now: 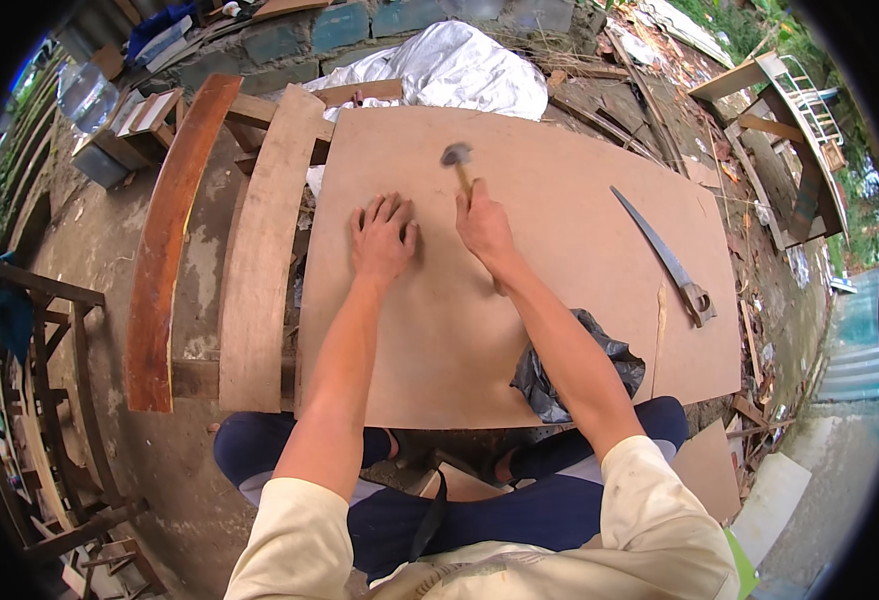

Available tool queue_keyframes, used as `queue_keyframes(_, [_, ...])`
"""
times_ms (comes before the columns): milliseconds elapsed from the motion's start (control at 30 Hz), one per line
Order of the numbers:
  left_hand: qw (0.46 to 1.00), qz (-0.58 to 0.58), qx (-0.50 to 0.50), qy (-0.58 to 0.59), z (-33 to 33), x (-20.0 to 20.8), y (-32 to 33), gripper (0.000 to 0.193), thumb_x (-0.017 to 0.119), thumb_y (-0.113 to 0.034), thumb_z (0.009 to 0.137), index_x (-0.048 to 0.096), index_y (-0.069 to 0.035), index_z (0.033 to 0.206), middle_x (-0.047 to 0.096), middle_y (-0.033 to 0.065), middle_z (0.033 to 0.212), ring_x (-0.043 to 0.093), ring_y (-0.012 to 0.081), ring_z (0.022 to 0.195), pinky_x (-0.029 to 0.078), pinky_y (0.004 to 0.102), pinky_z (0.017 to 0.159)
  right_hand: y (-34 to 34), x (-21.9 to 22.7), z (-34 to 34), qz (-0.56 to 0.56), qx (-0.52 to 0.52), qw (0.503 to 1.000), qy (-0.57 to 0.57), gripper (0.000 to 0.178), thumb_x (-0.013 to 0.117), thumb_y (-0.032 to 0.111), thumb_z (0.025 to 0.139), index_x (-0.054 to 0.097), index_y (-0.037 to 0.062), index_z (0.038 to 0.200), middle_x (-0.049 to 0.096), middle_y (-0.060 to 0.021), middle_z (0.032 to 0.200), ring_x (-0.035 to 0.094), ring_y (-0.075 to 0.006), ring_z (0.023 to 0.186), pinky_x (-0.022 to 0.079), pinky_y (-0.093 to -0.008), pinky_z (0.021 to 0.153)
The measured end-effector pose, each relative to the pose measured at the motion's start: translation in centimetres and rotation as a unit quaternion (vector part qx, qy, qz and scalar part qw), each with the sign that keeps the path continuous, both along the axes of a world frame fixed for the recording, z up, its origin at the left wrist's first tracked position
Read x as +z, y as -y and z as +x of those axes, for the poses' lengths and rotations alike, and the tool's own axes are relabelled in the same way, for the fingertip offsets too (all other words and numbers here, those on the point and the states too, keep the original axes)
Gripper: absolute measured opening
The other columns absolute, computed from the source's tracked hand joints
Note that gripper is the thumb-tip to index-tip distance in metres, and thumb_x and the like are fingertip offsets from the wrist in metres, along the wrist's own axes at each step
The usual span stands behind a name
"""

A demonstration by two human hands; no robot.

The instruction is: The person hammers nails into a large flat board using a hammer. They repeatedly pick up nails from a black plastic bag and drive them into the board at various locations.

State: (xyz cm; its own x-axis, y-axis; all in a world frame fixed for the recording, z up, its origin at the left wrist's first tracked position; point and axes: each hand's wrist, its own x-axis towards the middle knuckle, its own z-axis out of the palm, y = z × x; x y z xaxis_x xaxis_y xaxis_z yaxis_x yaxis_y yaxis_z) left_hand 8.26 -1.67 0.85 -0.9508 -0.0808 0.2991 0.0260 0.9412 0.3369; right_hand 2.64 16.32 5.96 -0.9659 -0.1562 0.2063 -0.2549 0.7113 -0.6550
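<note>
A brown wooden sheet (439, 330) lies flat before me. My left hand (383, 238) rests palm down on it, its fingers spread. To the right of it, my right hand (483, 222) is wrapped round the handle of a hammer (463, 180). The dark hammer head is slightly blurred and points away from me over the sheet. Any nail under it is too small to make out. A handsaw (667, 256) with a wooden grip lies on the right part of the sheet. Under my right forearm sits a crumpled black plastic bag (541, 385).
Left of the sheet stand two long planks, a reddish varnished one (164, 270) and a paler one (259, 270). White sheeting (449, 70) is heaped beyond the far edge. A wooden frame (79, 400) stands at far left, and wooden furniture (794, 150) at far right.
</note>
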Motion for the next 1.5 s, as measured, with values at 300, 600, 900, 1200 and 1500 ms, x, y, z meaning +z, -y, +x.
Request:
queue_keyframes(300, [1.0, -0.006, -0.001, -0.01, 0.0, 0.2, 0.1, 0.045, 0.056, -0.034, 0.099, 0.061, -0.017, 0.141, 0.05, 0.006, 0.155, 0.039, 0.0266, 0.147, 0.02, 0.0524, 0.123, -0.6, 0.5, 0.5, 0.09, 0.041, 0.994, 0.048, 0.037, 0.051, 0.034, 0.105, 0.048, -0.0024, 0.107, 0.065, -0.0317, 0.074, 0.065, -0.0521, 0.074, 0.05, -0.0608, 0.07])
queue_keyframes(600, [1.0, -0.004, -0.007, -0.026, 0.0, 0.4, 0.0, 0.043, 0.056, -0.034, 0.099, 0.062, -0.016, 0.138, 0.051, 0.0067, 0.153, 0.041, 0.0274, 0.145, 0.021, 0.0535, 0.122, -0.7, 1.4, -0.2, 0.138, 0.075, 0.981, 0.111, 0.038, 0.052, 0.033, 0.104, 0.054, -0.004, 0.108, 0.068, -0.0309, 0.083, 0.068, -0.0496, 0.081, 0.053, -0.0574, 0.072])
queue_keyframes(900, [1.0, -0.011, -0.004, -0.008, 0.2, 0.5, 0.2, 0.045, 0.055, -0.033, 0.1, 0.059, -0.016, 0.142, 0.05, 0.0067, 0.154, 0.039, 0.0276, 0.147, 0.021, 0.0531, 0.123, 0.1, 2.5, -2.1, 0.114, 0.057, 0.972, 0.196, 0.038, 0.05, 0.034, 0.104, 0.054, -0.0046, 0.108, 0.069, -0.0322, 0.088, 0.068, -0.0504, 0.082, 0.053, -0.0577, 0.074])
queue_keyframes(1200, [1.0, -0.014, -0.001, -0.015, 0.1, 0.2, 0.4, 0.045, 0.055, -0.034, 0.1, 0.06, -0.017, 0.141, 0.051, 0.006, 0.154, 0.039, 0.0264, 0.147, 0.02, 0.0527, 0.123, 0.5, 1.4, -1.2, 0.053, 0.04, 0.997, 0.044, 0.039, 0.047, 0.03, 0.105, 0.054, -0.0079, 0.107, 0.067, -0.0311, 0.077, 0.066, -0.0506, 0.069, 0.054, -0.0559, 0.066])
queue_keyframes(1500, [0.992, -0.091, -0.032, 0.087, 0.1, 1.3, -0.1, 0.058, 0.045, -0.051, 0.103, 0.043, -0.027, 0.155, 0.033, 0.0079, 0.165, 0.024, 0.0322, 0.154, 0.014, 0.0668, 0.12, -4.6, 8.3, 1.6, 0.054, 0.03, 0.962, 0.266, 0.045, 0.047, 0.034, 0.106, 0.06, -0.0093, 0.101, 0.066, -0.0185, 0.069, 0.066, -0.026, 0.053, 0.053, -0.0401, 0.048])
